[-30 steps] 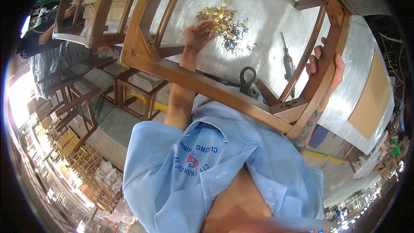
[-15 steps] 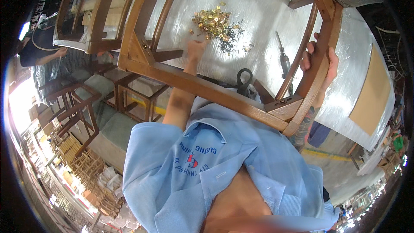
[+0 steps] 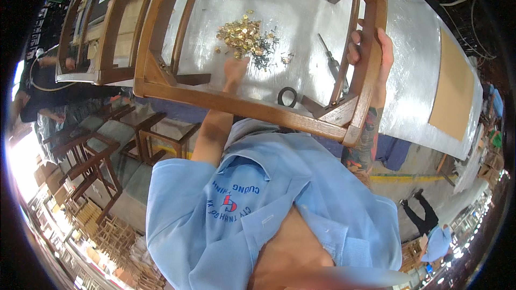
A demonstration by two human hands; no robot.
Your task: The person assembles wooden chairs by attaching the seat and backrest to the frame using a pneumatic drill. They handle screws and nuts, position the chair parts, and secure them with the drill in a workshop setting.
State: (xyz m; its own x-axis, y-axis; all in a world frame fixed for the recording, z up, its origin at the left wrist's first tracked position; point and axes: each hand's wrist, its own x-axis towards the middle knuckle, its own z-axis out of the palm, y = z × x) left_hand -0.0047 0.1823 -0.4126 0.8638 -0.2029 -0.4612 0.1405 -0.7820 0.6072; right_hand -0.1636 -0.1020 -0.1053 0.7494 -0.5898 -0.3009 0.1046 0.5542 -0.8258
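Brass-coloured fittings lie in a loose pile (image 3: 243, 35) on the silvery worktop (image 3: 419, 48), with a scatter of small dark screws (image 3: 267, 60) just beside them on the right. Over them sits a wooden chair frame (image 3: 242, 104), its rails boxing in the pile. The left hand (image 3: 235, 69) reaches through the frame opening and hovers at the near edge of the fittings, fingers pointed down toward them; whether it has pinched a piece I cannot tell, since the fingertips are blurred. The right hand (image 3: 371, 48) is wrapped firmly round the frame's right-hand rail, steadying it. A screwdriver-like tool (image 3: 332, 64) lies on the worktop inside the frame, near that right hand, and a dark ring (image 3: 287, 96) rests close to the front rail. Judging by this, the step in hand looks like choosing hardware for the frame. The next move would call for a fine pinch on one small piece without scattering the others, while the right hand keeps the frame from shifting. More chair frames (image 3: 91, 37) stand on the left.
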